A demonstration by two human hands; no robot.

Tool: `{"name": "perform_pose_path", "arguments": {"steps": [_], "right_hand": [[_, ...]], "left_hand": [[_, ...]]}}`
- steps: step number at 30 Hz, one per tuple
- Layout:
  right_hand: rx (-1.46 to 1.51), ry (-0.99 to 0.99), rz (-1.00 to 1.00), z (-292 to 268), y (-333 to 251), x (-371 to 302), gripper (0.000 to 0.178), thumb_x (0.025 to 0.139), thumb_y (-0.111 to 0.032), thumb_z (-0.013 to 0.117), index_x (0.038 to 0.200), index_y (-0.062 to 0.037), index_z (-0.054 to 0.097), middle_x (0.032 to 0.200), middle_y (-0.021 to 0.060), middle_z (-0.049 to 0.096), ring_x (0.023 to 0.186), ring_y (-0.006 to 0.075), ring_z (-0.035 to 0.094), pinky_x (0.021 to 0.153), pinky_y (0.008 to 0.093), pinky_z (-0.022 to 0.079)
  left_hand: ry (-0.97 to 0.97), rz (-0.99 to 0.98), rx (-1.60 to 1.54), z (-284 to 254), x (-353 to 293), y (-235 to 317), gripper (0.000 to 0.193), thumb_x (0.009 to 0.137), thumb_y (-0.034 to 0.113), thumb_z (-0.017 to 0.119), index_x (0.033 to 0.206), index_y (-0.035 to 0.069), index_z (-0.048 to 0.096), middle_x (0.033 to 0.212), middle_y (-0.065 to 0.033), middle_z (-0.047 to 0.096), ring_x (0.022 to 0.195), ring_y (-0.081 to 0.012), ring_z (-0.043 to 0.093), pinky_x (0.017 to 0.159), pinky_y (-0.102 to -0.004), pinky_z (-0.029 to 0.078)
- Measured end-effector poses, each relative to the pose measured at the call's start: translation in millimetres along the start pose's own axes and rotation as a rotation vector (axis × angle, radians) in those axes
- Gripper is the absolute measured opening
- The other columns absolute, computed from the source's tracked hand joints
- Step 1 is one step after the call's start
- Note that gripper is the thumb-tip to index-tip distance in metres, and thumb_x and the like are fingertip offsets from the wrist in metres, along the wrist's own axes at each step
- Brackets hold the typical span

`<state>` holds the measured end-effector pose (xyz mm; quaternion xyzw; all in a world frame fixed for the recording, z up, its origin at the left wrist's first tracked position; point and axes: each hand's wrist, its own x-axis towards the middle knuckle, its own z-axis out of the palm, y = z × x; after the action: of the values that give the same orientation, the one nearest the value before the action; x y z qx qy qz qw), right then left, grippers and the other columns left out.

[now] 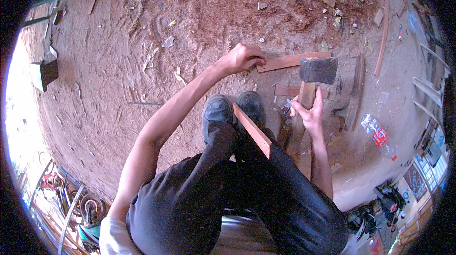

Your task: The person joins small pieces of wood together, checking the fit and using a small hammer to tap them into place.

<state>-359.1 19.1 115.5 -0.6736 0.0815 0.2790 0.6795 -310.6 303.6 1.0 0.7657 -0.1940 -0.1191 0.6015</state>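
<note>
My right hand grips an axe by its wooden handle, just below the dark, blocky metal head, which is turned away from me. My left hand reaches out beyond my shoes with its fingers curled in; whatever is in them, if anything, is hidden. Right beside those fingers lies the near-left end of a reddish wooden strip, whose far end passes behind the axe head. A second wooden strip leans over my shoes and against my right leg. Behind the axe handle, another short wooden piece is partly covered.
Dirt ground with scraps surrounds my shoes. A long timber piece lies right of the axe, and a plastic bottle farther right. A thin wooden strip lies far right. A motorbike wheel shows at lower left.
</note>
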Motion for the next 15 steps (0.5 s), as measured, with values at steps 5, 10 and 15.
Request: {"name": "perform_pose_path", "arguments": {"steps": [5, 10, 15], "right_hand": [[-0.059, -0.001, -0.008, -2.0, 3.1, 0.6, 0.054, 0.081, 0.008, 0.069, 0.122, -0.0042, 0.037, 0.078, 0.0073, 0.061, 0.057, 0.0147, 0.060, 0.051, 0.0295, 0.052], [-0.105, 0.028, 0.004, -3.3, 5.7, -0.1, 0.055, 0.080, 0.006, 0.072, 0.121, -0.0045, 0.038, 0.078, 0.0062, 0.061, 0.057, 0.0135, 0.059, 0.051, 0.0284, 0.052], [-0.270, 0.098, 0.051, 0.0, 8.2, 1.8, 0.052, 0.079, 0.002, 0.076, 0.119, -0.0034, 0.042, 0.079, 0.0046, 0.061, 0.058, 0.0110, 0.059, 0.052, 0.0259, 0.050]], "left_hand": [[0.021, 0.010, -0.018, 0.0, -1.1, 1.3, 0.012, 0.088, 0.012, 0.066, 0.093, 0.002, 0.068, 0.088, -0.0116, 0.069, 0.084, -0.0269, 0.069, 0.075, -0.0368, 0.054], [0.014, 0.040, 0.017, -0.1, 0.1, 2.2, 0.013, 0.088, 0.013, 0.066, 0.094, 0.002, 0.068, 0.089, -0.0117, 0.069, 0.085, -0.0283, 0.069, 0.075, -0.0376, 0.054], [0.026, 0.061, 0.029, 0.9, -2.5, -4.1, 0.013, 0.086, 0.013, 0.066, 0.094, 0.003, 0.069, 0.088, -0.0119, 0.068, 0.084, -0.0293, 0.068, 0.074, -0.0386, 0.054]]}}
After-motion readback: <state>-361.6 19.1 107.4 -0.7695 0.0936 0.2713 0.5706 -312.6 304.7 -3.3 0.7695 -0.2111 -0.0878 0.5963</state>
